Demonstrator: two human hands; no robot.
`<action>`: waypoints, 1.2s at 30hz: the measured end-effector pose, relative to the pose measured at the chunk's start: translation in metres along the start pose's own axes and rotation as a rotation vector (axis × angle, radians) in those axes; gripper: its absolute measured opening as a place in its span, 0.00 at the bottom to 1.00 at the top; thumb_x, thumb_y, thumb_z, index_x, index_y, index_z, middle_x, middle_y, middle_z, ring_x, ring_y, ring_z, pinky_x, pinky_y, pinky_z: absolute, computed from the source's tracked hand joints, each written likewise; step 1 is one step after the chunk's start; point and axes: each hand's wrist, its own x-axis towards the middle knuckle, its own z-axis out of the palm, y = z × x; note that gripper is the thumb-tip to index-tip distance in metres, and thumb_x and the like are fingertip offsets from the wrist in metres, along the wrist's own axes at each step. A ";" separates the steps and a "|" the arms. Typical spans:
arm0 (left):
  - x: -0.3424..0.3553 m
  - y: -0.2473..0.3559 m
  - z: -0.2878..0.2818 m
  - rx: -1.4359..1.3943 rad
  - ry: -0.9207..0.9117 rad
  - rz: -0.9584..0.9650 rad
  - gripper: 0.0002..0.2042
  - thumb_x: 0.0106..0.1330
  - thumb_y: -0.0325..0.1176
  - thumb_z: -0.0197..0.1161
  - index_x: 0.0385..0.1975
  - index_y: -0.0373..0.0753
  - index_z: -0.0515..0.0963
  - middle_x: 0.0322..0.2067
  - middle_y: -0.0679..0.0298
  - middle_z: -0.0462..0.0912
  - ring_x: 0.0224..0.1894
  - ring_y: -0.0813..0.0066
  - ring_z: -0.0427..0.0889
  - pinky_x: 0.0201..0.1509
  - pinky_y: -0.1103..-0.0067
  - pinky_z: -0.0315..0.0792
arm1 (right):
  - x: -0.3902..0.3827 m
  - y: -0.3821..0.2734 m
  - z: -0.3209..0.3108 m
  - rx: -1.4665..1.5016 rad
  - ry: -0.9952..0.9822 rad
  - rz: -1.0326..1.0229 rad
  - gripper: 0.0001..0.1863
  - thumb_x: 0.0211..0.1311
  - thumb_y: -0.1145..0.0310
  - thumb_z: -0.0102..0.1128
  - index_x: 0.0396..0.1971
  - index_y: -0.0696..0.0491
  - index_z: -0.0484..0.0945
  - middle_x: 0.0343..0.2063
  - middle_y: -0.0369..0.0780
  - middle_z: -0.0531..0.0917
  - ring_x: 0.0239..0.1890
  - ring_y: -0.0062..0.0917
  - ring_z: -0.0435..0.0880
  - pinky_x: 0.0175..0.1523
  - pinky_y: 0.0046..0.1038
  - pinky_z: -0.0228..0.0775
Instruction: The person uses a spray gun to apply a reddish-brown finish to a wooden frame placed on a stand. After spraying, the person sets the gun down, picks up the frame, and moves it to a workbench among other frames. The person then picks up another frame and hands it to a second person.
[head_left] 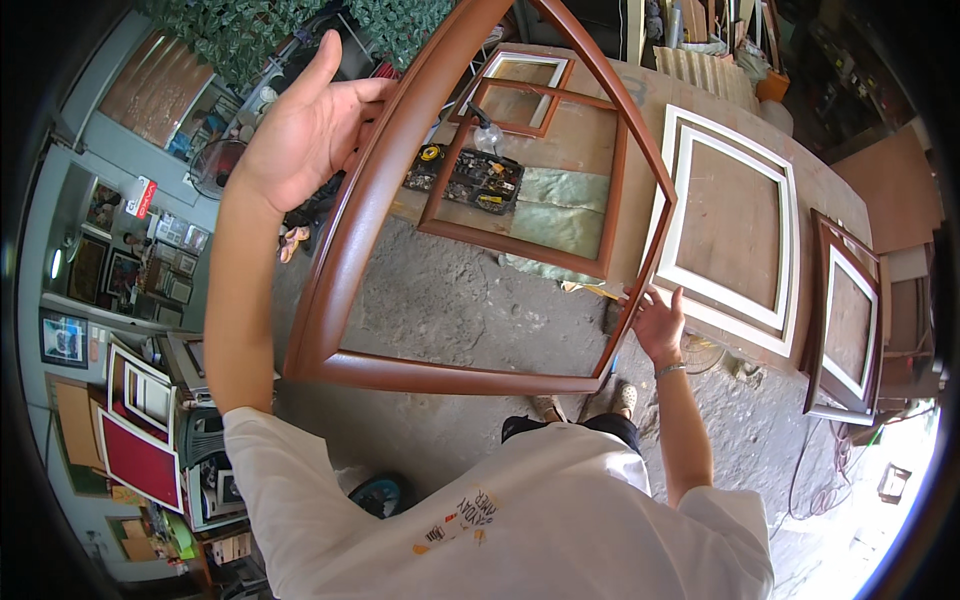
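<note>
A large reddish-brown picture frame is held up, tilted, between my two hands, with nothing set inside it. My left hand supports its left rail from outside, fingers curling behind the wood and thumb sticking up free. On the opposite rail, low down, my right hand has its fingers partly behind the edge and its thumb raised. Through the opening I see a smaller brown frame on the worktable. A black tool tray with loose tools lies there too, beside a pale green sheet.
White frames lie on the table at right, with dark brown frames leaning at its end. Another brown-and-white frame lies farther back. Framed pieces and panels stack at left. Cables lie on the floor.
</note>
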 end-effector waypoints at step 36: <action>-0.314 -0.300 0.102 -0.512 0.994 -0.696 0.35 0.67 0.74 0.37 0.46 0.47 0.77 0.26 0.80 0.74 0.25 0.90 0.69 0.24 0.89 0.58 | 0.007 -0.236 -0.173 -2.443 0.146 -0.054 0.29 0.53 0.59 0.73 0.51 0.55 0.72 0.51 0.46 0.74 0.58 0.42 0.71 0.62 0.43 0.63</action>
